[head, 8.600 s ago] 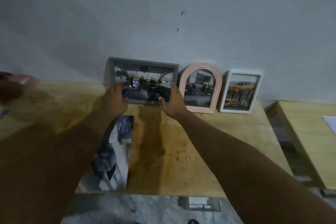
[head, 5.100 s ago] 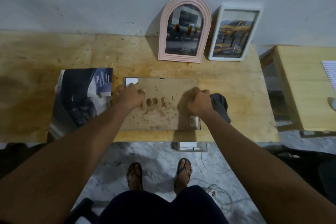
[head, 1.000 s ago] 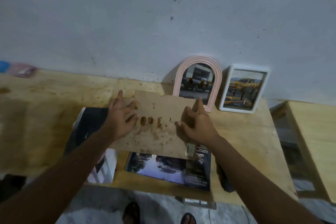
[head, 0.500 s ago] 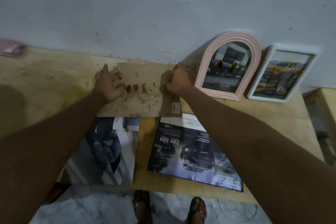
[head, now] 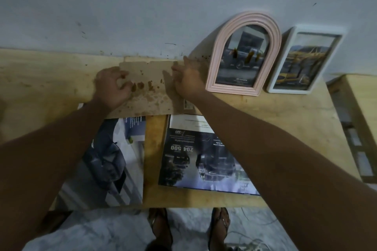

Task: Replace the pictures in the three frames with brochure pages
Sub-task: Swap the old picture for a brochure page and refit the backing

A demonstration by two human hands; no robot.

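Note:
A stained brown backing board [head: 151, 98] lies at the back of the wooden table [head: 285, 128], its far edge at the wall. My left hand [head: 111, 87] rests on its left part with fingers curled. My right hand [head: 187, 81] holds its right part, fingers stretched toward the wall. No grey frame edge shows around the board. A pink arched frame [head: 242, 55] and a white frame [head: 304, 59] lean on the wall to the right, each with a car picture. A dark car page [head: 202, 159] lies below the board, and a brochure [head: 110, 161] lies under my left forearm.
A second wooden table [head: 361, 112] stands to the right across a narrow gap. The front table edge is near my feet in sandals [head: 161, 228]. The wall runs directly behind the frames.
Both hands have pushed the backing board farther back, up to the wall. The camera has tilted down, so more of the two printed pages shows.

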